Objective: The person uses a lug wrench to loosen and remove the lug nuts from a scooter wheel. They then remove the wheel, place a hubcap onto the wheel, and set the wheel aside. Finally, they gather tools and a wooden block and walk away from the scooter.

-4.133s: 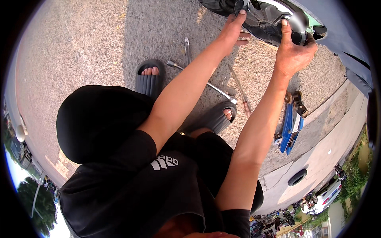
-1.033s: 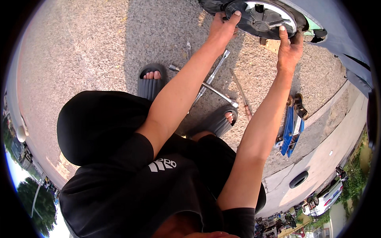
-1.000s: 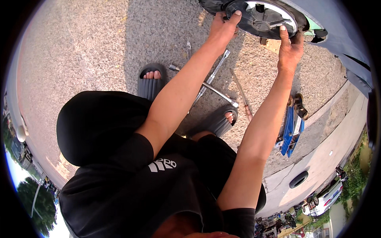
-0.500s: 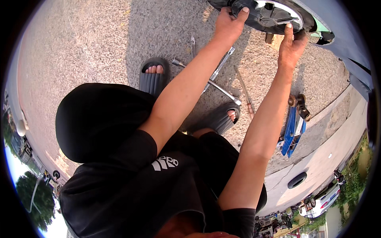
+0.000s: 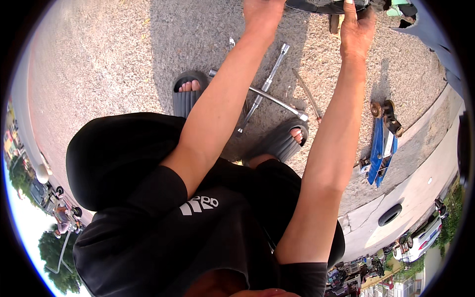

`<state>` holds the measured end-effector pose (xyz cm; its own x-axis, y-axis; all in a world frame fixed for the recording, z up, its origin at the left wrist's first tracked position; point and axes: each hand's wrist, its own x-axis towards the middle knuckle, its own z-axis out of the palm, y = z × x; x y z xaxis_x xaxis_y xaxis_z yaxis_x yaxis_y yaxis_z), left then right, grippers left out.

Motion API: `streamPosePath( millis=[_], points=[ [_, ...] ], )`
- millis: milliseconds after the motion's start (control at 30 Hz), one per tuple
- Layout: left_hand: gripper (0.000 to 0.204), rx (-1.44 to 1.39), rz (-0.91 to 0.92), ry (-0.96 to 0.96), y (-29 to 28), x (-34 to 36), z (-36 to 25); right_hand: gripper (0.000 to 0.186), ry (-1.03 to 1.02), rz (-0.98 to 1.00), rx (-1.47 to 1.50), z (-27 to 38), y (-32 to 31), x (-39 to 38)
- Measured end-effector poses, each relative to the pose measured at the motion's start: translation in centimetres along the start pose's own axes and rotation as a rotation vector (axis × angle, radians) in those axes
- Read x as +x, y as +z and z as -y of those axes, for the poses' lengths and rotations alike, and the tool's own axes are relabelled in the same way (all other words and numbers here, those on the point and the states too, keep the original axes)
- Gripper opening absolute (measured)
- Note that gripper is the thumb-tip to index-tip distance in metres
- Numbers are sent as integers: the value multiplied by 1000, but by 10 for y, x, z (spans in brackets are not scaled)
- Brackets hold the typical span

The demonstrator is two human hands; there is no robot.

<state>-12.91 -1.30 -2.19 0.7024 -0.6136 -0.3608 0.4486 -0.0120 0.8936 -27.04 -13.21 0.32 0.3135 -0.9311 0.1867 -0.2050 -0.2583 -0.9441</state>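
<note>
A black wheel with a plastic cover (image 5: 321, 7) is cut by the top edge, beside the damaged grey car bodywork (image 5: 425, 34). My right hand (image 5: 356, 27) grips its rim at the right, thumb on top. My left hand (image 5: 261, 14) reaches to its left side, fingers hidden beyond the edge. Below, a chrome cross wrench (image 5: 267, 81) lies on the asphalt near my two grey slides, with a long thin tool (image 5: 307, 91) to its right.
A blue trolley jack (image 5: 381, 146) stands at the right. Farther off are a loose tyre (image 5: 389, 215) on concrete and a white car (image 5: 415, 242). At the far left edge a person (image 5: 63, 218) is beside a two-wheeler.
The wheel and both hands have shifted up in view, taking my left fingers out of frame. The ground tools appear slightly shifted. A person has appeared at the left edge.
</note>
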Motion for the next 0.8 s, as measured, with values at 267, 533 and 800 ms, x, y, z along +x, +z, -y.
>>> streamPosePath(
  millis=[267,533,800],
  points=[
    [51,15,36,-57,-4,1,3,68,158,-34,42,16,5,-5],
    [67,184,-22,-151,-5,-9,-20,133,207,-35,-54,30,37,-17],
    [83,35,26,-384,5,-21,-16,136,263,-235,163,46,57,-17]
  ],
)
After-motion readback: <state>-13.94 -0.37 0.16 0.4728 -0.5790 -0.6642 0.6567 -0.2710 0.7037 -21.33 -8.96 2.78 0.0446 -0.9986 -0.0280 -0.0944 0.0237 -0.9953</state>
